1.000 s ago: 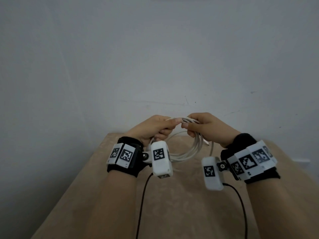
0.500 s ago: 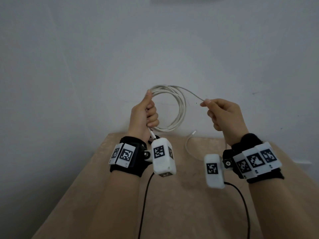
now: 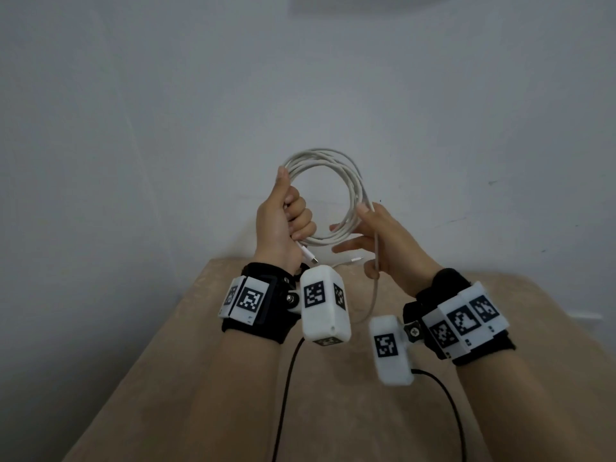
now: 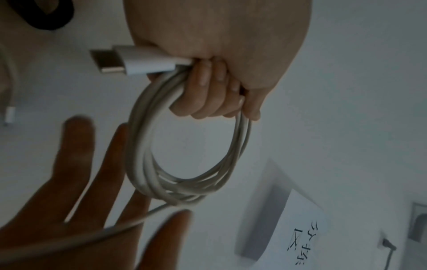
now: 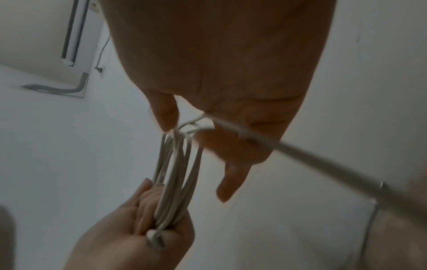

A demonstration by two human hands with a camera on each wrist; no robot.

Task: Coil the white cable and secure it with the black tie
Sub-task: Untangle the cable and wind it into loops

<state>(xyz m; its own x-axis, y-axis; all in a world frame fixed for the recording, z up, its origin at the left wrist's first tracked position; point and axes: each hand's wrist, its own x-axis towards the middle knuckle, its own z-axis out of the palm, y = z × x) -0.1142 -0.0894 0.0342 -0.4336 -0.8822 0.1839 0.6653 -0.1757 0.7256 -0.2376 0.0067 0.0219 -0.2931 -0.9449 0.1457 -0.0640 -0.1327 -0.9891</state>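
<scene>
The white cable (image 3: 352,195) is wound into a round coil held up in front of the wall. My left hand (image 3: 283,225) grips the coil's left side in a fist, thumb up; the left wrist view shows its fingers (image 4: 208,95) curled round the bundled loops (image 4: 138,146). A USB-C plug (image 4: 110,60) sticks out below the fist. My right hand (image 3: 383,235) is at the coil's right side, fingers straight and spread. The loose strand (image 3: 376,258) runs across its palm down to the table, ending in the second plug (image 3: 356,260). A black band (image 4: 46,16) shows blurred; cannot tell if it is the tie.
A beige table (image 3: 333,421) lies below my hands, its far edge against the plain white wall (image 3: 166,128). Two thin black leads (image 3: 286,378) hang from the wrist cameras toward me. A white wall unit with a printed paper (image 4: 300,228) appears in the left wrist view.
My right hand has let go of its pinch on the loose strand, moved left to the coil and spread its fingers. The left hand still grips the coil, now with one more loop.
</scene>
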